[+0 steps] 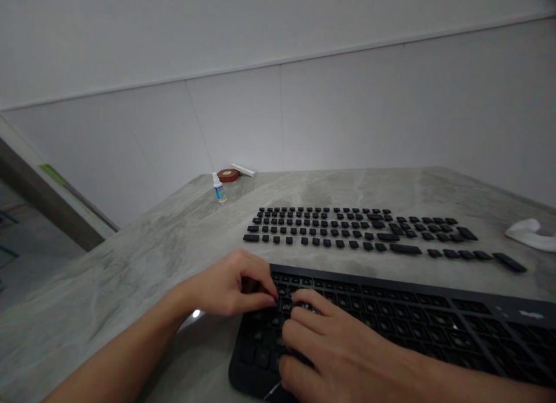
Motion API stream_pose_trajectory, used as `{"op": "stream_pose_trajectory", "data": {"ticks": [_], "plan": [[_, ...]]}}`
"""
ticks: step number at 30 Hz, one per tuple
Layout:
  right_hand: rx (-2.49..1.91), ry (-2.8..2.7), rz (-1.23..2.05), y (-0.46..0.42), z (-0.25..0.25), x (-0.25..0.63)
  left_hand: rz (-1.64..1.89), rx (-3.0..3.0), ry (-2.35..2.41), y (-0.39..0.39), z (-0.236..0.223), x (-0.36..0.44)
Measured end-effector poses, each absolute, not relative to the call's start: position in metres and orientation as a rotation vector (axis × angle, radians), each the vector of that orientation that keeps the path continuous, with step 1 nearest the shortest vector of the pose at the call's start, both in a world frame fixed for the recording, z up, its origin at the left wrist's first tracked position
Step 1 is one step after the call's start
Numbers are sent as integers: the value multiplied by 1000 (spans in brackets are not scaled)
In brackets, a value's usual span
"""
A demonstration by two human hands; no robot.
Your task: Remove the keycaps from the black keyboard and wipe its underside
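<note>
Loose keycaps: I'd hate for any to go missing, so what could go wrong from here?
The keycaps lie in rows just beyond the keyboard; a nudge could scatter them or muddle their order. The left hand and right hand are close together at the keyboard's small exposed sockets, where a hard press might damage one.

Grey table (143,252) bears keyboard (391,312), keycaps (334,233), bottle (219,190) (behind it, perhaps a box (228,176)).

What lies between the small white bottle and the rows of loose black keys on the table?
Only bare grey tabletop separates the small white bottle from the loose black keys; the head view shows it.
</note>
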State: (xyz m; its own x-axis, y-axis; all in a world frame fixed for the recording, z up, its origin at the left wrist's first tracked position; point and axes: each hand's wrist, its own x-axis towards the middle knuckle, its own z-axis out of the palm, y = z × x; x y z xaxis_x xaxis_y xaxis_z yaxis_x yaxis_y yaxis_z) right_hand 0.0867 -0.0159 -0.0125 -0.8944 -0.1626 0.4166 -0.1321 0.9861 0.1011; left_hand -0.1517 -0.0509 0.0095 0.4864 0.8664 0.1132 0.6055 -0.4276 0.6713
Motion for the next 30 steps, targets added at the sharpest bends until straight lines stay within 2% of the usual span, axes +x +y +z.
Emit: {"op": "stream_pose_trajectory", "data": {"ticks": [3, 10, 13, 18, 20, 22, 24, 30], "plan": [[211, -2730, -196, -17, -18, 84, 721, 2357, 1413, -47, 1, -150], [50, -2667, -335, -26, -35, 99, 548, 2312, 1625, -37, -18, -147], [-422, -2584, -339, -21, -27, 148, 554, 2301, 1682, -33, -28, -147], [-1626, -2222, -268, 2, -18, 279, 655, 2324, 1825, -33, -49, -153], [-1889, -2092, -83, 10, -25, 316, 676, 2314, 1865, -33, -56, -155], [-1910, -2087, 190, 13, -33, 332, 701, 2304, 1887, -32, -61, -156], [-1853, -2087, 314, 14, -40, 332, 749, 2296, 1895, -31, -62, -155], [-1735, -2059, 249, 34, -36, 314, 845, 2222, 1995, -27, -59, -157]]}}
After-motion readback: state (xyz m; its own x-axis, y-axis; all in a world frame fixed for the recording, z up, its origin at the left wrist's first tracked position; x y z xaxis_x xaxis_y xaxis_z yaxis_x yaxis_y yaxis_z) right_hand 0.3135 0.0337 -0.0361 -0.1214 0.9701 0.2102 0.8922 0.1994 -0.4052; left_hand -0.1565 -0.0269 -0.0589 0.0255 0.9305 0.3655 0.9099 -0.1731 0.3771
